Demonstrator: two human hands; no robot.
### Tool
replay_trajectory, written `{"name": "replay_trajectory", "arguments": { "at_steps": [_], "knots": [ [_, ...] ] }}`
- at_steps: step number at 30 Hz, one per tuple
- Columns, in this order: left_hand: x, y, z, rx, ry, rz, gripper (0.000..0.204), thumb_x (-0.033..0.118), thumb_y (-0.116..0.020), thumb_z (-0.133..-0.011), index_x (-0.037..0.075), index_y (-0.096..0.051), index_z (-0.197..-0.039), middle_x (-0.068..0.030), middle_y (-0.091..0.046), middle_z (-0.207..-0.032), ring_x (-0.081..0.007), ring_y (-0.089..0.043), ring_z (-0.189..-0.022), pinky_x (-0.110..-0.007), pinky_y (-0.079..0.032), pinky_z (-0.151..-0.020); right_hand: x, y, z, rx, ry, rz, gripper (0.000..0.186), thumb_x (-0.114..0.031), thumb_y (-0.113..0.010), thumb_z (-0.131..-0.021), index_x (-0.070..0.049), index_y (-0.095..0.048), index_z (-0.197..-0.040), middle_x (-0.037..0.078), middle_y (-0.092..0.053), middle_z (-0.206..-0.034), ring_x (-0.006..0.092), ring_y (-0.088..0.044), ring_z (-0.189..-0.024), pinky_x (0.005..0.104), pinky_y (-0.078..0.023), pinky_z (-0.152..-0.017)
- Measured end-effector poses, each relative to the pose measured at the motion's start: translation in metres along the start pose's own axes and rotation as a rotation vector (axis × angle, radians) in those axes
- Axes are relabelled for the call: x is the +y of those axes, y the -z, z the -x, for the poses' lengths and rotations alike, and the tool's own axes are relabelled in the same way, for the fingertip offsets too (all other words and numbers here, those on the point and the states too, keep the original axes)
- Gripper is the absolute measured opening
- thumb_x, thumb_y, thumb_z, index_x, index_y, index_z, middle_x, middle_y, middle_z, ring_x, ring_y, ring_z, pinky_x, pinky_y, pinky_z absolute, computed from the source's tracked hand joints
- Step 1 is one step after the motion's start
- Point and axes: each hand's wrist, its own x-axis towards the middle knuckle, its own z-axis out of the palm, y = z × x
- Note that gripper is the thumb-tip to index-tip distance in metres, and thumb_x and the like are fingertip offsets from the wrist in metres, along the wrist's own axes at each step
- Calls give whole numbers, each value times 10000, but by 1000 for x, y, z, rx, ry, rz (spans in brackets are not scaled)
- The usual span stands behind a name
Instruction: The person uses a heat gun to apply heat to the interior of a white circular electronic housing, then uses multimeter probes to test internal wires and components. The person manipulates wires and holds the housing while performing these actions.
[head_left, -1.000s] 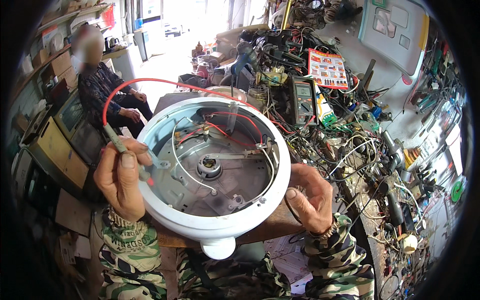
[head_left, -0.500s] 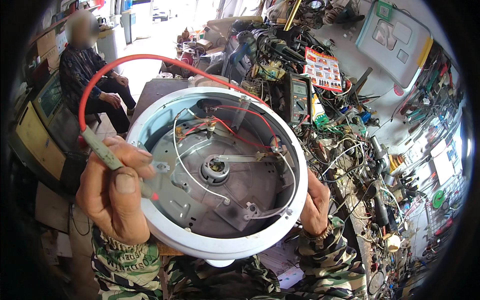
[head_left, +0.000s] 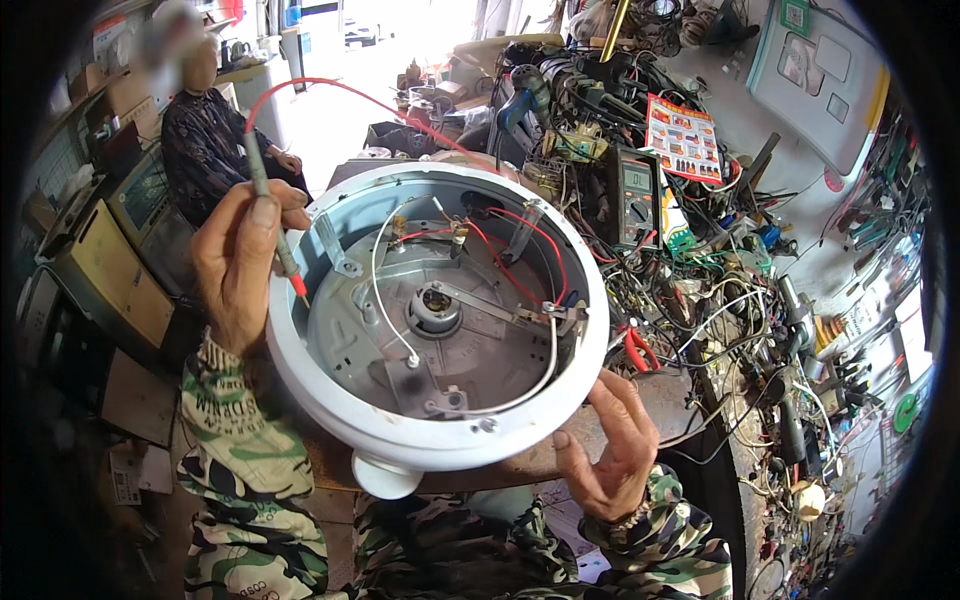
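Note:
My left hand [head_left: 240, 250] pinches a grey multimeter probe [head_left: 261, 178] with a red tip, held steeply beside the left rim. Its red lead [head_left: 365, 108] arches over to the far side. Before me is a round, white-rimmed appliance housing [head_left: 430, 450], open side up and tilted. Inside are a grey metal plate [head_left: 340, 320], a central round socket [head_left: 437, 312], a white wire [head_left: 378, 270] and red wires [head_left: 553, 245]. My right hand [head_left: 615, 445] is at the lower right rim with fingers apart; its fingertips reach the rim, though contact is hard to tell.
A multimeter [head_left: 636, 200] stands on the cluttered bench at right, among tangled cables and tools. Red-handled pliers [head_left: 640, 350] lie near the housing. A person [head_left: 215, 145] sits at the far left, near cabinets [head_left: 105, 270]. A printed sheet [head_left: 684, 138] leans on the clutter.
The housing has turned clockwise, its bottom knob-like part shifting left. My left hand has risen and the probe stands steeper. My right hand has come from behind the rim to its near side.

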Motion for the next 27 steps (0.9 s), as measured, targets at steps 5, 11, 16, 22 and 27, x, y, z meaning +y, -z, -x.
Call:
{"name": "replay_trajectory", "arguments": {
  "at_steps": [5,11,16,22,27],
  "knots": [
    [19,33,-32,-100,120,-56,284,238,-597,-1084,-27,-690,-1045,-24,-669,-862,-74,-594,-821,-226,-468,-751,-18,-24,3,108,72,-206,621,-76,-857,-744,102,-629,-1294,290,-647,-1235,402,-688,-1038,460,-580,-868],
    [-3,8,-63,-252,352,-110,332,327,-577,-1089,14,-678,-1045,21,-589,-791,-44,-554,-711,-211,-434,-619,3,-6,24,-30,96,-202,620,-31,-814,-776,49,-594,-1350,257,-622,-1293,415,-664,-1067,455,-564,-894],
    [39,-6,-73,-405,291,-236,268,297,-643,-1057,40,-674,-989,52,-575,-743,2,-438,-566,-180,-318,-495,14,3,49,-48,-33,-236,511,-11,-811,-809,55,-634,-1283,255,-668,-1213,391,-706,-1043,423,-584,-891],
    [45,-52,-94,-255,367,-78,330,258,-624,-1064,-46,-633,-1191,-80,-677,-946,-108,-658,-691,-225,-503,-594,26,17,68,-58,-160,-236,453,45,-759,-830,60,-640,-1267,237,-691,-1163,321,-730,-982,384,-590,-861],
    [25,-61,-98,-374,119,-734,370,133,-695,-972,-130,-652,-1228,-189,-749,-980,-187,-741,-718,-303,-581,-622,38,19,73,-33,-183,-176,425,44,-747,-842,57,-642,-1254,224,-692,-1114,285,-733,-944,347,-586,-826]
  ]
}}
